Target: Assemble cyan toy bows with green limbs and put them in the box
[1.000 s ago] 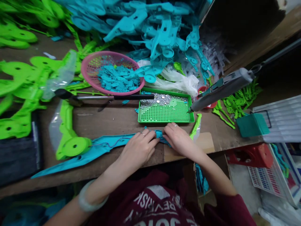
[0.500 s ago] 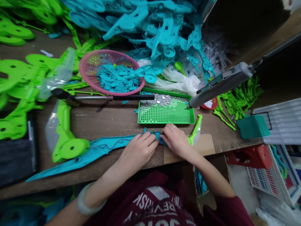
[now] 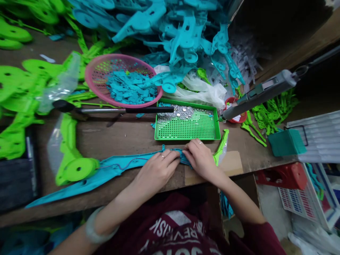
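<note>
A long blue plastic shell (image 3: 114, 166), shaped like a blade with a thin dark wire along its inside, lies along the front of the bench. Close to its right end, my left hand (image 3: 159, 166) has its fingers curled over the shell. My right hand (image 3: 200, 157) pinches the shell's tip just beside it. Whatever small part may sit between the fingertips is hidden. A lime-green part with a round disc (image 3: 79, 169) and a clear wing rests against the shell on the left. Behind my hands stands a green perforated tray (image 3: 186, 132) with small screws and metal pieces.
A pink basket (image 3: 91, 76) holds small blue pieces. A black-handled hammer (image 3: 148, 110) lies before it, reaching over the tray's edge. A grey power screwdriver (image 3: 260, 92) hangs at the right. Blue shells (image 3: 186, 39) and green parts (image 3: 16, 81) are heaped behind.
My left fingers have closed over the part of the shell that showed between my hands. The hanging screwdriver has swung to the right, off the tray. My right hand stays nearly in place.
</note>
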Demonstrator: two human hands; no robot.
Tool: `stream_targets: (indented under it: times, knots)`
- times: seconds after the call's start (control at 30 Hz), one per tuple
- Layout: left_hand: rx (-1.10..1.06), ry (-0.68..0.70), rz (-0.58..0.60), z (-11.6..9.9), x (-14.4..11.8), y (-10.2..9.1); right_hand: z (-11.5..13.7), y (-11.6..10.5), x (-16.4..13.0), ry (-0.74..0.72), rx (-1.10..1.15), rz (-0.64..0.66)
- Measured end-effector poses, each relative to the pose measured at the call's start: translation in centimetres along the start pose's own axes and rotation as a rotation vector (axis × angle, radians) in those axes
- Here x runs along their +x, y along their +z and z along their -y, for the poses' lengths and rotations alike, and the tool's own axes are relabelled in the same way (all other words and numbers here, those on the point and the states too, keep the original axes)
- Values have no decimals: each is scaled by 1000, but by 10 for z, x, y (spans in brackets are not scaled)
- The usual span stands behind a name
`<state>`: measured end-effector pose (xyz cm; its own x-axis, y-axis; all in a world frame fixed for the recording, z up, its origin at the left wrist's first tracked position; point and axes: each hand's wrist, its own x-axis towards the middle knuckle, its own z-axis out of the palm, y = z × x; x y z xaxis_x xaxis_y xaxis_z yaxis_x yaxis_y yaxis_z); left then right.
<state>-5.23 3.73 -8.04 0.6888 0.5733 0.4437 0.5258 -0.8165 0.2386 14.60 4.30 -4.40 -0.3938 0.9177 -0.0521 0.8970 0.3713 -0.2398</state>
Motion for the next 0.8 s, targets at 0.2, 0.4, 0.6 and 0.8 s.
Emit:
stream_targets:
  times: [0.2,0.4,0.6,0.8]
  knots:
    - [7,-8,-6,3,3,-1,-1,-6,-1,-6,-61,74]
    - [7,-42,-15,1,3,-1,1,-10,8,-115,12,139]
    - [-30,-74,-43,1,1,1,-3,-15,7,-162,136,165]
    - [-62,-88,-50,1,-1,2,7,-8,2,7,36,74]
